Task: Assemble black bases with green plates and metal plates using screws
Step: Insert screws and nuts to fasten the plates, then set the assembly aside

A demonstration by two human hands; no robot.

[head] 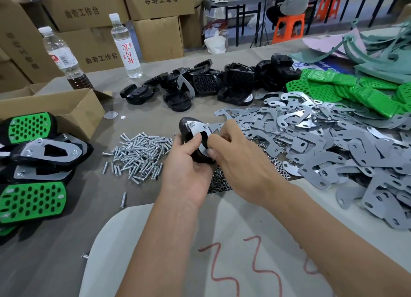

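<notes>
My left hand [185, 161] grips a black base [185, 127] from below, above the table's middle. A shiny metal plate [199, 130] lies on the base, with screw tips sticking up through it. My right hand [233, 150] pinches the plate's near edge with thumb and fingers. Loose screws [138, 154] lie in a pile to the left of my hands. Small nuts [219, 182] are heaped under my hands. Metal plates [333, 145] cover the table's right side. Green plates [355, 90] are piled at the far right. Bare black bases [200, 83] sit at the back.
Finished assemblies [33, 163] with green plates are stacked at the left edge beside an open cardboard box [66, 110]. Two water bottles [126, 45] stand at the back left before stacked cartons. A person sits on an orange stool [289, 27] far behind.
</notes>
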